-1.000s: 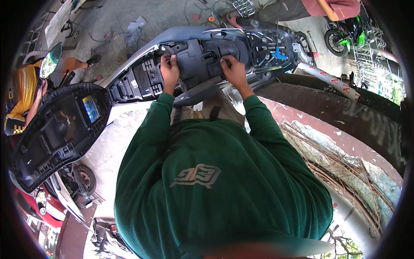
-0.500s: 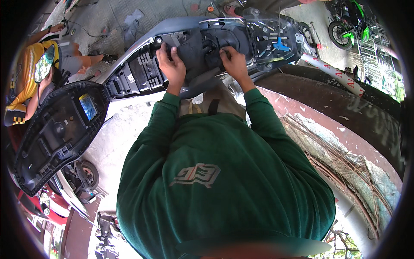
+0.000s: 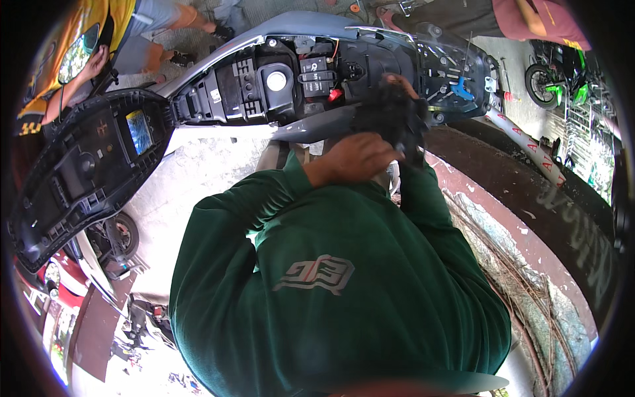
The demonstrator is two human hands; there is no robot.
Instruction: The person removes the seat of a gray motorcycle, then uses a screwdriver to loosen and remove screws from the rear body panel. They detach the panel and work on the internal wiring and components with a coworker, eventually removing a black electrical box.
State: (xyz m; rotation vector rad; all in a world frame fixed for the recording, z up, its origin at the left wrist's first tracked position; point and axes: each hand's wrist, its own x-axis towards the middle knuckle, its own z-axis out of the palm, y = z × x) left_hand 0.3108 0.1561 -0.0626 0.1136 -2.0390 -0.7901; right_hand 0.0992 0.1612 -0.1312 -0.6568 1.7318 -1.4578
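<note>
A dark plastic cover [image 3: 391, 120], smeared by motion, is held off the scooter near my body at the right. My right hand [image 3: 401, 85] grips its far edge; most of that hand is hidden behind the cover. At the near edge, my left hand [image 3: 360, 157] has its fingers closed on the cover. Left of it lies the scooter's open under-seat compartment, with a black battery [image 3: 317, 77], a red terminal cap [image 3: 335, 95] and a round white cap [image 3: 276, 81] showing. The scooter's seat [image 3: 86, 165] is tipped up at the left.
Tools, among them a blue-handled one [image 3: 462, 88], and small parts lie on the clear-topped rear tray [image 3: 446, 66]. A person in yellow [image 3: 106, 40] stands at the far left, another in a maroon shirt [image 3: 539, 23] at the far right. A brown wall ledge [image 3: 516, 155] runs along the right.
The dark cover has come off the compartment and moved right and toward me, baring the battery and white cap. My left hand crossed rightward. A person in maroon now shows at the far right.
</note>
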